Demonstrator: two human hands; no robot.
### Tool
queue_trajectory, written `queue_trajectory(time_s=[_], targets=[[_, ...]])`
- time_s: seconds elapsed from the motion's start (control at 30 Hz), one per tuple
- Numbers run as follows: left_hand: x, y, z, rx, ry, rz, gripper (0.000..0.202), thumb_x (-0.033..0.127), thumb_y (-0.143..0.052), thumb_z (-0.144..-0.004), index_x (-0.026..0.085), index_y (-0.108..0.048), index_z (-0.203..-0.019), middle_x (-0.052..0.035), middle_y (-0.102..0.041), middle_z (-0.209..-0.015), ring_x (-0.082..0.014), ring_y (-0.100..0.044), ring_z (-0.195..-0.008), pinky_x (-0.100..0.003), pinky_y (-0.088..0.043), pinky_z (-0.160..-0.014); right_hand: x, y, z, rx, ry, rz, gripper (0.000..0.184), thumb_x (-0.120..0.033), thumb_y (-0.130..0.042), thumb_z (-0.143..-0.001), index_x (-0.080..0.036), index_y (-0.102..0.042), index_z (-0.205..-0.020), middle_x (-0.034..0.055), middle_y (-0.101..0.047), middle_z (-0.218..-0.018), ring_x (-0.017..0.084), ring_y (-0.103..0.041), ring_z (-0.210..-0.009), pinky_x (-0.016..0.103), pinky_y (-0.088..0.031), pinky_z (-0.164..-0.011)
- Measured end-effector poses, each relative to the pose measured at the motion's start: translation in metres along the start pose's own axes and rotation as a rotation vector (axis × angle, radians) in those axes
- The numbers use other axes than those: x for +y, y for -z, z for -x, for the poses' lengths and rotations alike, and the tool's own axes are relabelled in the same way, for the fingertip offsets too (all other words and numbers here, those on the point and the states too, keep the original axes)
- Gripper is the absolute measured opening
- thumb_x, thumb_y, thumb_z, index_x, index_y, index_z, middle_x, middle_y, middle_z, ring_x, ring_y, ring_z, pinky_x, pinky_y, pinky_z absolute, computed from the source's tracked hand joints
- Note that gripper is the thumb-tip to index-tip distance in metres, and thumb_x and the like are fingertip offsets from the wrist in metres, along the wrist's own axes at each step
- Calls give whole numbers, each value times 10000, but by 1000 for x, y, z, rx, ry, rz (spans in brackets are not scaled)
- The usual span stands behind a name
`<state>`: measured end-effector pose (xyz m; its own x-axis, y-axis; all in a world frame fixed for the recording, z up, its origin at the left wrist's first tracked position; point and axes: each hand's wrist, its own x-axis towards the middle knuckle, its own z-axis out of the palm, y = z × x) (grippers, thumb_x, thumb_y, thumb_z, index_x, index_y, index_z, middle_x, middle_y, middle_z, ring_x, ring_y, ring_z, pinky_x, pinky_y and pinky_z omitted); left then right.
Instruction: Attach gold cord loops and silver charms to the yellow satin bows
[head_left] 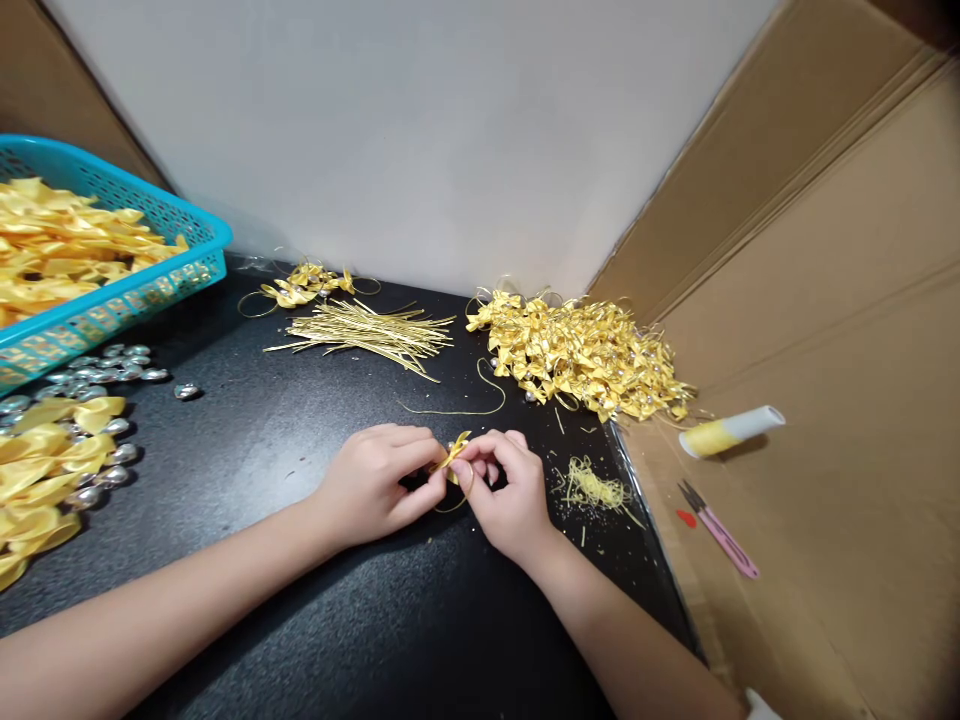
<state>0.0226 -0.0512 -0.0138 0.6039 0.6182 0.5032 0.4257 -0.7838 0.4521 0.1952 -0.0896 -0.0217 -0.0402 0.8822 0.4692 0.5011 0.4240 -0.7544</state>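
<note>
My left hand (375,482) and my right hand (508,492) meet at the middle of the black table (300,610). Both pinch a small yellow ribbon bow (454,452) with a thin gold cord loop hanging under it. The fingers of both hands are curled tight around the bow. A loose gold cord (469,405) lies on the table just beyond the hands.
A heap of finished yellow bows (585,355) lies far right; cut gold cords (367,333) sit behind. A teal basket of ribbons (82,270), silver beads (97,375) and loose ribbons (41,470) are left. Cord scraps (592,488), a thread spool (727,430) and pink snips (720,530) lie right on cardboard.
</note>
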Motion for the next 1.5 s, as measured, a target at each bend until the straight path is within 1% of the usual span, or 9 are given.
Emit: queue_trajectory(time_s=[0.1, 0.17, 0.37, 0.5, 0.67, 0.9, 1.03, 1.27, 1.5], targets=[[1, 2, -3, -67, 80, 162, 225, 200, -481, -875, 174, -578, -672, 25, -555, -574, -94, -491, -521, -194, -378, -541, 2, 1, -1, -72, -179, -208, 119, -266, -608, -834, -196, -597, -739, -35, -536, -631, 107, -444, -565, 264, -385, -592], [2, 3, -5, -106, 138, 263, 247, 207, -470, -885, 167, -570, -663, 23, -557, -583, -90, -498, -531, -186, -380, -540, 4, 1, -3, -95, -251, -309, 141, -301, -609, -833, -195, -599, -740, -26, -543, -652, 110, -445, -579, 249, -387, -560], [0, 4, -6, -167, 263, 457, 309, 277, -489, -906, 153, -579, -638, 22, -556, -576, -92, -491, -535, -189, -378, -536, 6, -1, -6, -83, -336, -432, 174, -346, -635, -813, -197, -593, -734, -14, -564, -670, 121, -491, -621, 236, -414, -550], [1, 5, -7, -205, 348, 563, 338, 310, -483, -906, 150, -586, -628, 17, -565, -567, -98, -489, -534, -193, -376, -523, 5, 2, -6, -70, -296, -344, 149, -321, -626, -825, -195, -618, -744, -16, -574, -653, 115, -475, -583, 241, -410, -545], [-1, 2, -6, -221, 425, 729, 317, 281, -459, -887, 150, -573, -621, 13, -555, -554, -104, -500, -528, -200, -410, -524, 2, 6, -4, -36, -170, -181, 162, -301, -551, -880, -198, -636, -788, 12, -647, -729, 140, -546, -647, 285, -448, -627], [-4, 1, -6, -284, 551, 944, 296, 262, -399, -847, 165, -542, -606, 10, -537, -500, -116, -483, -488, -223, -407, -501, 0, 7, -3, -16, -53, -108, 140, -255, -541, -877, -205, -645, -799, -14, -611, -665, 125, -507, -593, 291, -425, -637], [-6, 2, -7, -312, 536, 944, 344, 265, -374, -862, 171, -509, -560, 7, -524, -488, -120, -460, -495, -241, -391, -526, 0, 5, -2, -9, -64, -99, 175, -284, -550, -875, -206, -624, -737, -17, -585, -624, 126, -497, -576, 290, -424, -624], [-7, 2, -9, -324, 507, 906, 392, 328, -361, -921, 182, -472, -573, 8, -506, -512, -136, -460, -533, -266, -401, -555, 1, 4, -1, 4, -134, -153, 193, -312, -575, -862, -205, -613, -706, -12, -593, -625, 128, -505, -578, 283, -427, -605], [-10, -2, -6, -345, 523, 1080, 358, 275, -350, -932, 195, -443, -595, 15, -467, -542, -133, -458, -523, -260, -428, -546, 4, 3, 2, 45, -169, -187, 206, -310, -570, -859, -202, -582, -684, -1, -595, -631, 141, -521, -609, 282, -434, -600]])
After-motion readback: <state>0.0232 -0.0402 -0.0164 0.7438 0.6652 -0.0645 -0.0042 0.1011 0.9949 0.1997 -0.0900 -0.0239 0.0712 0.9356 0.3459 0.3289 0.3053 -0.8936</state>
